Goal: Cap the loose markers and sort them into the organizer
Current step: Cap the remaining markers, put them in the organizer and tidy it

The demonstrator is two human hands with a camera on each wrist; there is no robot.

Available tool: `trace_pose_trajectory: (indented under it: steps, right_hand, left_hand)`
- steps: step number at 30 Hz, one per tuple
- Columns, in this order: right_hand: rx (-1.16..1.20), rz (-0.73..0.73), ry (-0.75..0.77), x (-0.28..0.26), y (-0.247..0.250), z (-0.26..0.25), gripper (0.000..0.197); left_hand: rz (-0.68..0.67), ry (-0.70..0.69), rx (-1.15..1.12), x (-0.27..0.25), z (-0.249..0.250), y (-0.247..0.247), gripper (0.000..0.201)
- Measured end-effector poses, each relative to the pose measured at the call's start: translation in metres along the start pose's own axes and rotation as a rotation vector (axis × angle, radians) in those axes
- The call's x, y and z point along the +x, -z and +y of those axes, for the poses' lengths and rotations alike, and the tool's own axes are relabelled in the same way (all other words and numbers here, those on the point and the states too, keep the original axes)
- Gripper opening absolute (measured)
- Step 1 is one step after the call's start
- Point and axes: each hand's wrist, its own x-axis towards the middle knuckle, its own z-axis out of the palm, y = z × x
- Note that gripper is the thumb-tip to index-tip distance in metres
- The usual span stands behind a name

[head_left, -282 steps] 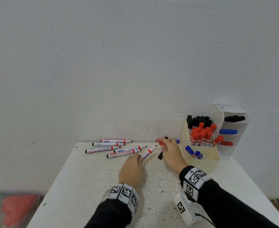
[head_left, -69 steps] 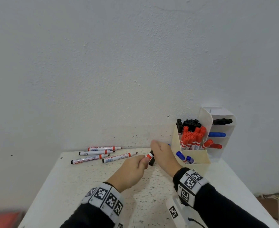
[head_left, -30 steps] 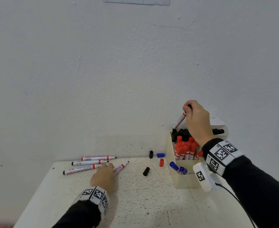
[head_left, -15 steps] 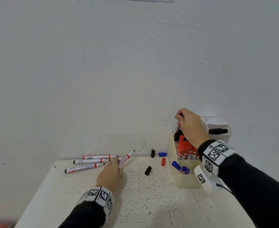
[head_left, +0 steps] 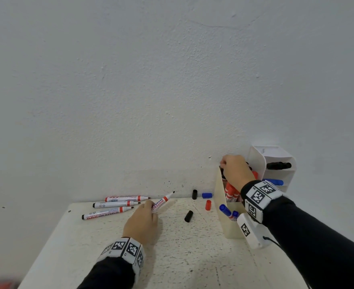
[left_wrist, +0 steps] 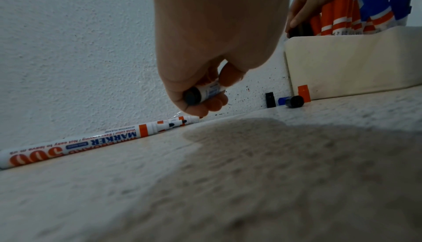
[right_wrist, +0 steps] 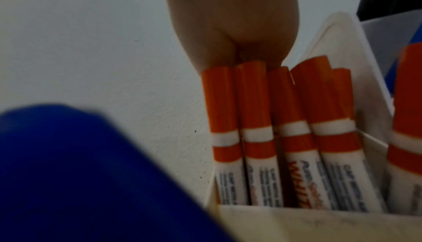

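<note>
The right hand [head_left: 236, 172] has come down into the back of the organizer [head_left: 221, 207], its fingers hidden among the markers, so whether they grip the capped black marker cannot be told. Left of the organizer, the left hand [head_left: 142, 221] has lifted an uncapped marker [head_left: 161, 202], fingers curled round it; three markers [head_left: 115, 204] and four caps [head_left: 188, 216] remain.

Three uncapped markers [head_left: 109, 209] lie left of loose caps [head_left: 201, 202] and the marker-filled organizer [head_left: 221, 197].
</note>
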Motion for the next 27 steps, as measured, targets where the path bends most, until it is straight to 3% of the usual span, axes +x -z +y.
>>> trace_pose_trajectory:
  steps: [6, 12, 17, 20, 23, 27]
  right_hand:
    - [-0.103, 0.069, 0.035, -0.008, 0.0, -0.003, 0.024]
    - [-0.095, -0.027, 0.059, -0.014, -0.003, -0.003, 0.027]
    - [-0.073, -0.168, 0.027, -0.017, 0.009, -0.008, 0.04]
    - [0.009, -0.089, 0.118, -0.027, 0.014, -0.025, 0.039]
    - [0.169, -0.013, 0.204, -0.04, 0.019, -0.06, 0.024]
    - [0.26, -0.254, 0.198, -0.06, 0.004, -0.093, 0.02]
  left_hand:
    - [-0.002, -0.005, 0.001, 0.003, -0.001, -0.001, 0.028]
    - [0.023, -0.008, -0.03, 0.005, -0.001, -0.002, 0.028]
    - [0.059, -0.027, -0.011, 0.006, -0.003, -0.003, 0.033]
    - [0.096, -0.023, 0.104, 0.004, -0.001, -0.002, 0.036]
    - [0.129, -0.017, 0.145, 0.003, 0.001, -0.002, 0.035]
    - [0.157, -0.034, 0.126, 0.003, 0.0, 0.0, 0.034]
